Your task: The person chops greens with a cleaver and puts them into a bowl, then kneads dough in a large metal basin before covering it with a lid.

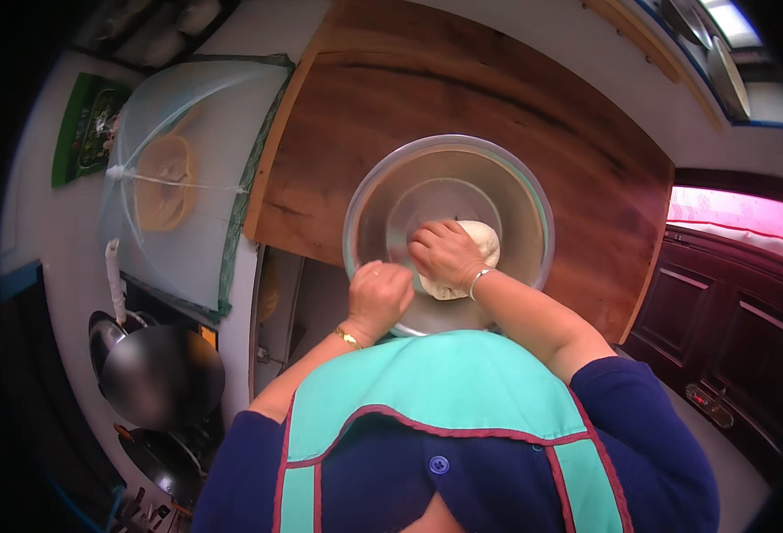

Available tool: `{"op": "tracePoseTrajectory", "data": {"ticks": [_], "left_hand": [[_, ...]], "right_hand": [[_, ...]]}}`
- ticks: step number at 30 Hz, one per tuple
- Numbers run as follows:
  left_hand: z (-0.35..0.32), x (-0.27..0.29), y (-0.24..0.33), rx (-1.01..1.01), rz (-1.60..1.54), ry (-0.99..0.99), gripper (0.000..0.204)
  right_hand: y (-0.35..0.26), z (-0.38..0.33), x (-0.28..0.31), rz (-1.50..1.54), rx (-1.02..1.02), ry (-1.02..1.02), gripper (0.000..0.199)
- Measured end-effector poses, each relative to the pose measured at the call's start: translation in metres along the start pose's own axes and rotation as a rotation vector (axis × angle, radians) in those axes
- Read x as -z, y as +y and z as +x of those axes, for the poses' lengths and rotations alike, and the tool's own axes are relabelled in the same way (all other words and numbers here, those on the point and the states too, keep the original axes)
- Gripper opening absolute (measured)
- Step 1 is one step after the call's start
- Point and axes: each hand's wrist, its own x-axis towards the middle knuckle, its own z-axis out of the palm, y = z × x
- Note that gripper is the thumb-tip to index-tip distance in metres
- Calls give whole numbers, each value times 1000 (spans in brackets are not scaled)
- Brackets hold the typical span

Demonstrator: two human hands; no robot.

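Note:
A wide metal basin [534,240] stands at the near side of a brown wooden board, in front of my body. Inside it sits a lump of pale dough [483,238], smooth and rounded. My right hand [447,256] is on the dough, its fingers curled over the left part and hiding some of it. At the basin's near left rim, my left hand [380,295] is closed, fingers folded in at the rim; the exact grip is partly hidden. The left hand is apart from the dough.
The wooden board [320,160] spreads behind the basin. To the left, a bluish mesh food cover [205,98] stands over a yellowish bowl [164,182]. A green packet [89,129] lies beyond it. Pans [162,377] sit at the lower left. Dark cabinets [729,311] stand on the right.

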Motion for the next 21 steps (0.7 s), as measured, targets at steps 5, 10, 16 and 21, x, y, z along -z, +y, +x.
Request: {"op": "tracePoseTrajectory", "data": {"ticks": [5,10,16,21], "left_hand": [[5,-3,1,49,-52,-72,11],[8,-7,3,31,-23,18,11],[14,-5,12,21,34,-22,10],[-3,20,-13,-151,114,-334,17]], "right_hand": [[25,49,-22,120,-143,-74,13],[37,81,-38,152,-178,-67,20],[43,97,-37,96,-239,-76,37],[-7,85,43,171,-418,-568,48]]}}
